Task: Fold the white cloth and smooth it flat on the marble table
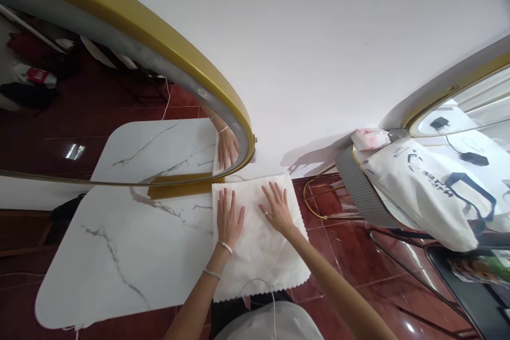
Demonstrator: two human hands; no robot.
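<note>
A white cloth with a scalloped edge lies spread over the right end of the marbled white table. My left hand rests flat on its left part, fingers stretched toward the wall. On its upper right part lies my right hand, palm down with the fingers spread. Neither hand grips anything. The near edge of the cloth reaches my lap, where a thin white cable hangs in front of it.
A large gold-framed mirror hangs over the table's back edge. At right, a second table bears a white printed bag and a pink-and-white tissue pack. A dark chair stands nearby on the red tiled floor.
</note>
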